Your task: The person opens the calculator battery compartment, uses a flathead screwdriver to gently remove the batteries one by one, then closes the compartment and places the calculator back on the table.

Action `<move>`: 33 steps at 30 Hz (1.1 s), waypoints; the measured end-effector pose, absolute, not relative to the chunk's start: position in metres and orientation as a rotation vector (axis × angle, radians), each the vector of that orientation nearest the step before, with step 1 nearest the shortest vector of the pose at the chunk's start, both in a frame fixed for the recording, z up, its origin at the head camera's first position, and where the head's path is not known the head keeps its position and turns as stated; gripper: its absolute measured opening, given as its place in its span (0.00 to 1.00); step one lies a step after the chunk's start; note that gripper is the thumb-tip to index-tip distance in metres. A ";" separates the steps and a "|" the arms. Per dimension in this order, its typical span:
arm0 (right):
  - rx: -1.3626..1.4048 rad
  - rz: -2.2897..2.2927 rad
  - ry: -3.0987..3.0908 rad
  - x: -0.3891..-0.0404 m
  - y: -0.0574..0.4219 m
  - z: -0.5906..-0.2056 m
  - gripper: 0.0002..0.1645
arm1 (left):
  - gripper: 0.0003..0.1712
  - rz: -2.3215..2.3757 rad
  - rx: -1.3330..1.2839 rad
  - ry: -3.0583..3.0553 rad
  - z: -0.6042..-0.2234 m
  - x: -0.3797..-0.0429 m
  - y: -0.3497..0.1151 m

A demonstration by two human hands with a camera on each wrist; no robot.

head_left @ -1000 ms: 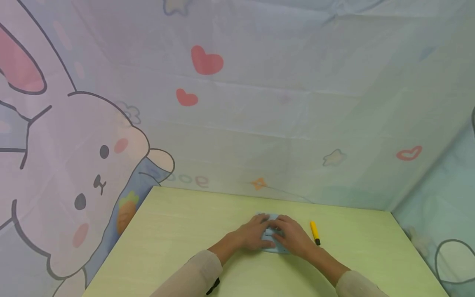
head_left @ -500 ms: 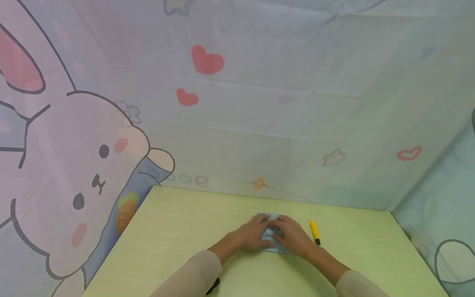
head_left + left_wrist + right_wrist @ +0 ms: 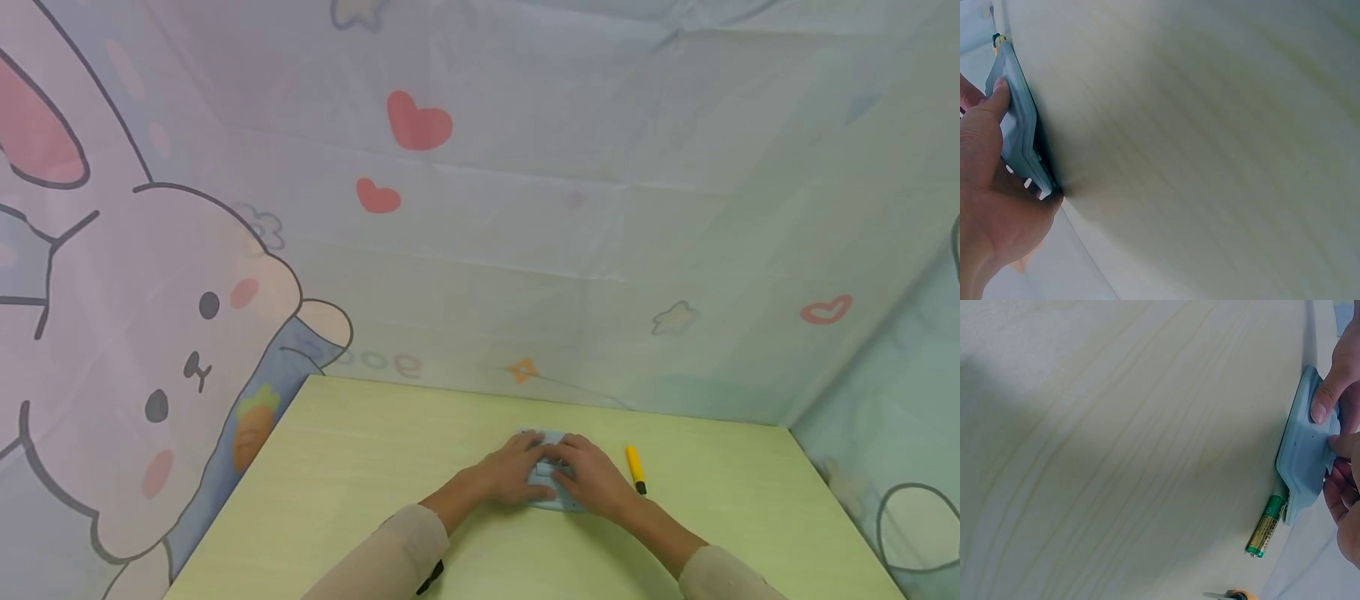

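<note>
A flat light blue plastic device [image 3: 561,502] with a shallow raised body lies on the table under both hands. My left hand [image 3: 512,473] grips its left side; the thumb rests on the near part of the top and the fingers reach round the far edge. From the right, my right hand [image 3: 596,479] holds its middle, thumb and fingers bent at a small rectangular part [image 3: 546,469]. Between the hands this part is mostly covered. In the right wrist view, a green and gold AA battery [image 3: 1265,526] lies against the device's edge.
A yellow screwdriver [image 3: 635,468] with a black end lies right of the right hand. By the left sleeve a black object [image 3: 431,577] shows, partly hidden. A printed cloth wall [image 3: 487,250] stands behind the pale table [image 3: 375,442].
</note>
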State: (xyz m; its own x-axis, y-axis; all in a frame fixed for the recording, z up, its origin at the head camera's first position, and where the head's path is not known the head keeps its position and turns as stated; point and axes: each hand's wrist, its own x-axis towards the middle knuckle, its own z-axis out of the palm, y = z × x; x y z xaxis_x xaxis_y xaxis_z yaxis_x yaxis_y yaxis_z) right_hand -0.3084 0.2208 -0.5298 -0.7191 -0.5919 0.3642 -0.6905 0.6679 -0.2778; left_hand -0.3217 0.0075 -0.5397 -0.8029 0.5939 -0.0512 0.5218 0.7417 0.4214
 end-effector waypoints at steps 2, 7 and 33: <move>1.033 0.584 -2.645 -0.308 0.221 -0.529 0.17 | 0.43 0.585 0.888 2.761 -0.538 -0.321 0.008; 1.033 0.575 -2.654 -0.307 0.220 -0.525 0.15 | 0.43 0.589 0.891 2.758 -0.535 -0.320 0.007; 1.050 0.540 -2.654 -0.308 0.220 -0.528 0.09 | 0.45 0.559 0.940 2.764 -0.540 -0.323 0.008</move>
State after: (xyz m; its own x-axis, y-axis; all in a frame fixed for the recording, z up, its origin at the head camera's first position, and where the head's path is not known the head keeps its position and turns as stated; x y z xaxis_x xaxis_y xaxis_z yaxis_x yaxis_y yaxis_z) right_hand -0.3084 0.2202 -0.5278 -0.7144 -0.6075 0.3473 -0.6949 0.6741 -0.2503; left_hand -0.3229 0.0079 -0.5403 -0.7872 0.6155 -0.0380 0.5524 0.7312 0.4003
